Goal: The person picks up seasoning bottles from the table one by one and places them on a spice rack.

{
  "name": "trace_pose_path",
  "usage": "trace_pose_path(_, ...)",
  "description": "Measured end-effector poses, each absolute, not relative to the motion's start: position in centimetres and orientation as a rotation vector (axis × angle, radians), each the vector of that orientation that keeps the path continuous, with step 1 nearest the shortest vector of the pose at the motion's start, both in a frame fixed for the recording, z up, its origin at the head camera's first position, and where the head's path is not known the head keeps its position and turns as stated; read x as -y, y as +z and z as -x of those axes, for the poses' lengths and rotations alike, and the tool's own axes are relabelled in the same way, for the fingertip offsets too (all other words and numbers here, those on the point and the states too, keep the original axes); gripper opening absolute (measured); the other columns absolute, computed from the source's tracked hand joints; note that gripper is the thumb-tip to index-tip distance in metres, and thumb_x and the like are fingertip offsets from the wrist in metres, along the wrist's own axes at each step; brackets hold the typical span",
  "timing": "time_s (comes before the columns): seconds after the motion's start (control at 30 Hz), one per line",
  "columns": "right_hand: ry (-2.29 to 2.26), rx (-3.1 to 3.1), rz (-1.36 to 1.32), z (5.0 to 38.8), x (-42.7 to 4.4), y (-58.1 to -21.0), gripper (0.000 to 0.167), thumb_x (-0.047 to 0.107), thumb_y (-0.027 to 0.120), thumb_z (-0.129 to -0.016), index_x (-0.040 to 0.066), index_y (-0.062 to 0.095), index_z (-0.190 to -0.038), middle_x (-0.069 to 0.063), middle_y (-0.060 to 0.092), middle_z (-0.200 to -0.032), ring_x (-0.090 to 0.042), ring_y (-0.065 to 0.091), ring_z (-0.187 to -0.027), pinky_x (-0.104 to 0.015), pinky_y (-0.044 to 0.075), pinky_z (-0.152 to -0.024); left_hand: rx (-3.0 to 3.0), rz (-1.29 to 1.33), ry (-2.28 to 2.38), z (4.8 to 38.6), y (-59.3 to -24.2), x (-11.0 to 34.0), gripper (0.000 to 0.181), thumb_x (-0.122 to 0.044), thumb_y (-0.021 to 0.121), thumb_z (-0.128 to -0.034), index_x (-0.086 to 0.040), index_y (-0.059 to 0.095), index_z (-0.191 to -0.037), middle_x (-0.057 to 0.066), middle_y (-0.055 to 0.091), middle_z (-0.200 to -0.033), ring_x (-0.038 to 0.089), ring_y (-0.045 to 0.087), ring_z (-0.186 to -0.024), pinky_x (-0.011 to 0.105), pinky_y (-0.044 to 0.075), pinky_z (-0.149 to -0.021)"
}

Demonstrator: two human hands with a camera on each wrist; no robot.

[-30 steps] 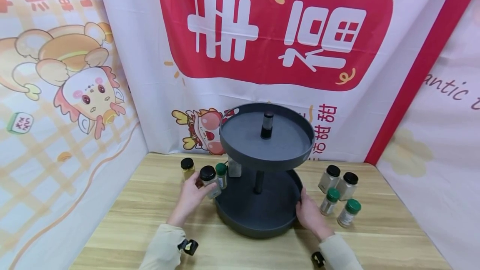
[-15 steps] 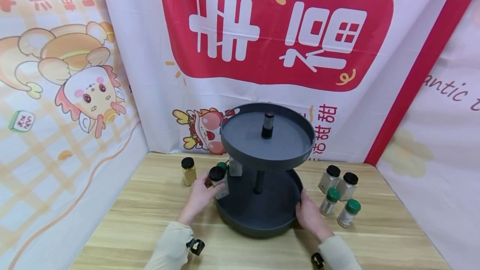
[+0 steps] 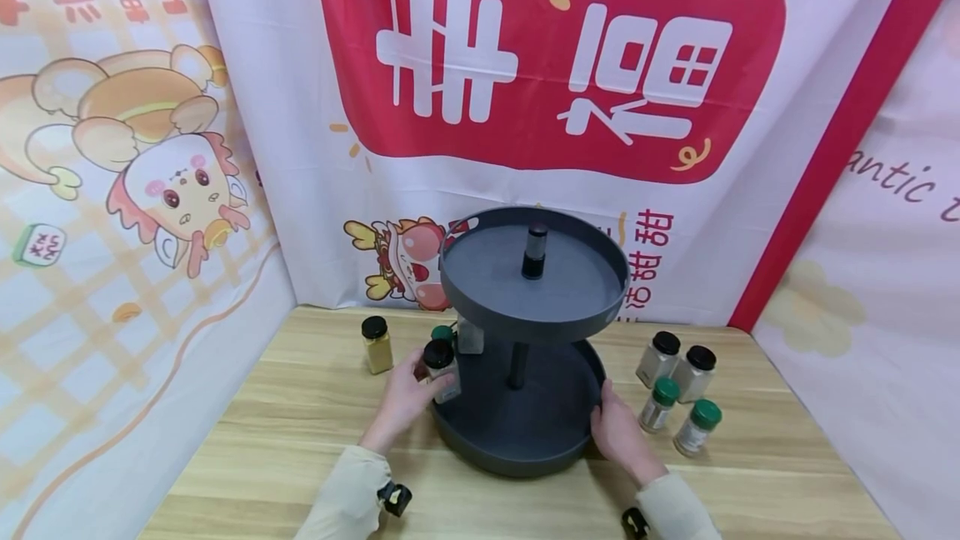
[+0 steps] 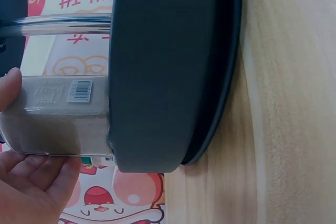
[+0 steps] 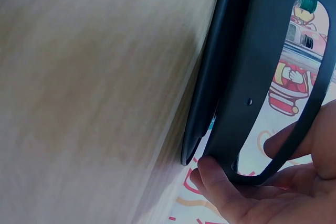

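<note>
My left hand (image 3: 405, 398) grips a clear spice jar (image 3: 446, 383) with a black lid at the left rim of a dark grey two-tier turntable (image 3: 517, 461). In the left wrist view, the jar (image 4: 58, 114) stands upright with its base by the lower tier's wall; the rim hides whether it touches the floor. Behind it, a green-capped bottle (image 3: 442, 332) is mostly hidden, and another clear jar (image 3: 471, 336) stands on the lower tier. My right hand (image 3: 622, 432) holds the right side of that tier, fingers around its cut-out handle (image 5: 226, 145) in the right wrist view.
On the table's left stands a black-lidded jar of yellow powder (image 3: 378, 346). At the right are two black-lidded jars (image 3: 693, 373) and two green-capped bottles (image 3: 692, 429). The upper tier (image 3: 525, 319) overhangs the lower one around a central post (image 3: 517, 365).
My left hand has moved rightward with the jar, from beside the turntable to its left rim, covering more of the green-capped bottle. My right hand has stayed in place.
</note>
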State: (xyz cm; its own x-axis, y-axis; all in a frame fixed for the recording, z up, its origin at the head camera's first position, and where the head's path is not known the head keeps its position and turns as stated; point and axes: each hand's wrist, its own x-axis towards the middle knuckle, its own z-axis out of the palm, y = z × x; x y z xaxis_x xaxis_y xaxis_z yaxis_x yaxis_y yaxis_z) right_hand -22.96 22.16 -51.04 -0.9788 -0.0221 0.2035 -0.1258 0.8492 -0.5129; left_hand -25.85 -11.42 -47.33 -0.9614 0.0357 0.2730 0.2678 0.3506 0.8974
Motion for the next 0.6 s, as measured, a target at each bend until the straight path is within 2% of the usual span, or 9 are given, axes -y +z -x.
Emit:
trace_pose_path(0.43, 0.802, 2.823, -0.141, 22.7, -22.0, -50.9, 0.054, 0.000, 0.048, -0.091, -0.027, 0.027, -0.132, -0.042, 0.040, -0.128, -0.047, 0.048, -0.115, -0.052, 0.042, -0.093, 2.434, 0.237, -1.653, 26.0, -48.2, 11.4, 0.032, -0.021, 0.082, -0.0742, -0.015, 0.066, -0.101, -0.001, 0.068, -0.092, 0.016, 0.062, -0.090, 0.044, 0.048, -0.087)
trace_pose_path(0.6, 0.791, 2.826, -0.135, 22.7, -22.1, -51.0, 0.054, 0.001, 0.048, -0.091, -0.026, 0.027, -0.133, -0.042, 0.041, -0.128, -0.047, 0.049, -0.115, -0.052, 0.042, -0.093, 2.456, 0.239, -1.636, 26.2, -48.6, 11.3, 0.033, -0.024, 0.081, -0.0749, -0.014, 0.066, -0.103, 0.000, 0.068, -0.093, 0.017, 0.062, -0.091, 0.043, 0.048, -0.086)
